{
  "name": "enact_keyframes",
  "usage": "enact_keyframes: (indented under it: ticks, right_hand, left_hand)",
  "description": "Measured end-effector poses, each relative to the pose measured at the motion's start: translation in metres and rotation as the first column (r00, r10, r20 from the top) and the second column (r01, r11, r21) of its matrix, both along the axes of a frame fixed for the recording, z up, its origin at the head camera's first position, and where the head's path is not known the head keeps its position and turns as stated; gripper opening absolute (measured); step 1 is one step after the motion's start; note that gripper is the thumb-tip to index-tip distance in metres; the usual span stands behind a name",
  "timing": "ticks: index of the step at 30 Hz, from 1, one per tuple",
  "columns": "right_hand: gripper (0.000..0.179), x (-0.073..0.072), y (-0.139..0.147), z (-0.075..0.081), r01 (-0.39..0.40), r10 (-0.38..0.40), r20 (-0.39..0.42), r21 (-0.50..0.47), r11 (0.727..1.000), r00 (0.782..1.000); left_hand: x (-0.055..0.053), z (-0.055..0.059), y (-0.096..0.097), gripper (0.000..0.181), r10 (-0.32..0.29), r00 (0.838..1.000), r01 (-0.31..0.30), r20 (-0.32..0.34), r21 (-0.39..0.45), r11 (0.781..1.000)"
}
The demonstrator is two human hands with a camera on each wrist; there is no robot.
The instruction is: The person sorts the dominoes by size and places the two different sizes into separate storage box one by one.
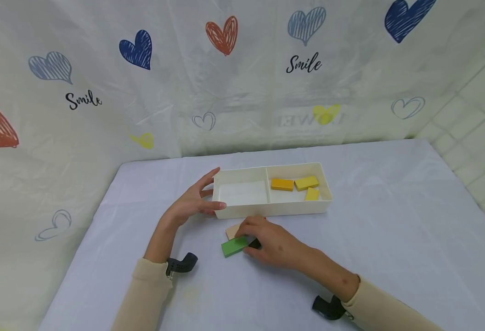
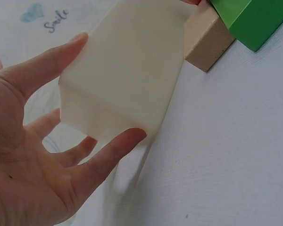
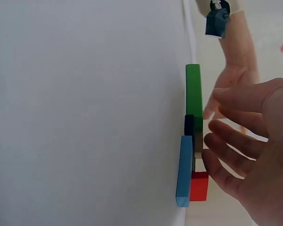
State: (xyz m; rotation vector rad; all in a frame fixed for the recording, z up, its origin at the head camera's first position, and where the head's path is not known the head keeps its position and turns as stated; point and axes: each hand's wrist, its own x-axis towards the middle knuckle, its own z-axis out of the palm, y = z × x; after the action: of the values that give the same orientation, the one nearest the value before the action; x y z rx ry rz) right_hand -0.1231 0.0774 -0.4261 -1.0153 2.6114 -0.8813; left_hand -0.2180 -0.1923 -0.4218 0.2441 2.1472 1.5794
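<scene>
Left hand (image 1: 193, 202) steadying tray (image 1: 242, 212), right hand (image 1: 267, 239) over blocks (image 1: 234, 246) (possibly touching)

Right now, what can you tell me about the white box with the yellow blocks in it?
The white plastic-looking rectangular tray sits flat on the pale blue tablecloth, long side facing the person. A wall splits it into two compartments: the left one looks bare, the right holds three flat blocks, one orange-yellow and two yellow. The left hand holds its left end, thumb on the front wall. A tan block lies close against its front.
</scene>
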Motion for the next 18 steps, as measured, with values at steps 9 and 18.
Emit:
enact_keyframes:
  ticks: [9,18]
  right_hand:
    - [0.026,0.0016,-0.0042,-0.0004,-0.028,0.029,-0.011,0.020,0.999,1.000]
    - [0.028,0.0012,-0.0075,-0.0031,-0.057,0.058,-0.037,0.013,0.998,0.998]
  left_hand:
    - [0.0000,-0.0002,0.0004,0.101,-0.008,1.000,0.008,-0.009,0.001,1.000]
    - [0.0007,0.0001,0.0003,0.102,-0.006,1.000,0.006,-0.011,0.004,1.000]
